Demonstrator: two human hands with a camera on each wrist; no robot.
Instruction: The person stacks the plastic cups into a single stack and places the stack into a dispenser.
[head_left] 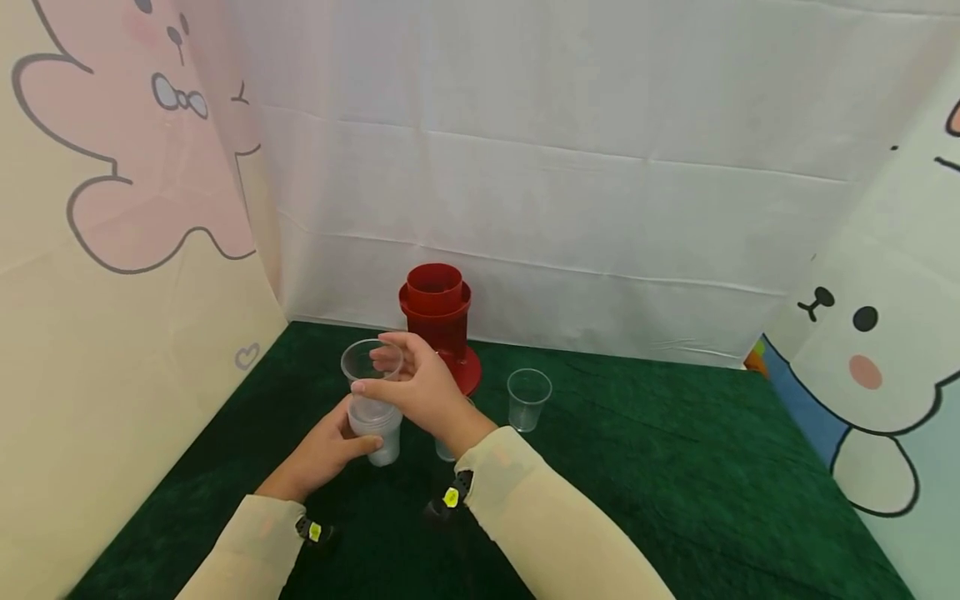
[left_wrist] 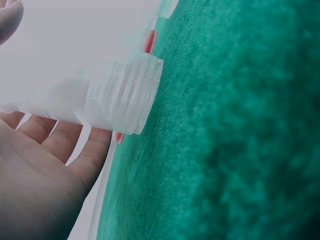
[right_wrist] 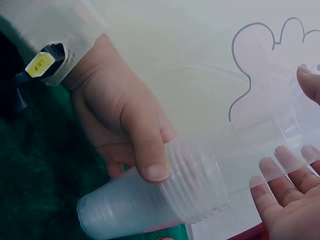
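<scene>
My left hand (head_left: 324,450) grips a stack of clear plastic cups (head_left: 385,442) around its side, with the thumb across the front. Above it, the right hand (head_left: 423,387) holds a single clear plastic cup (head_left: 358,365), thumb on one side and fingers on the other. This upper cup rises out of the stack, its lower part seeming to sit inside the stack's mouth. The right wrist view shows the stack (right_wrist: 120,205) tilted, its layered rims beside the left thumb. Close up in the left wrist view, the stacked cups (left_wrist: 135,95) lie across the fingers.
Behind the hands stands a red cylindrical holder (head_left: 438,321) with a round base. One clear cup (head_left: 528,400) stands right of it on the green cloth (head_left: 675,483). Another clear cup (head_left: 444,451) is mostly hidden by the right wrist. White fabric (head_left: 562,208) hangs behind.
</scene>
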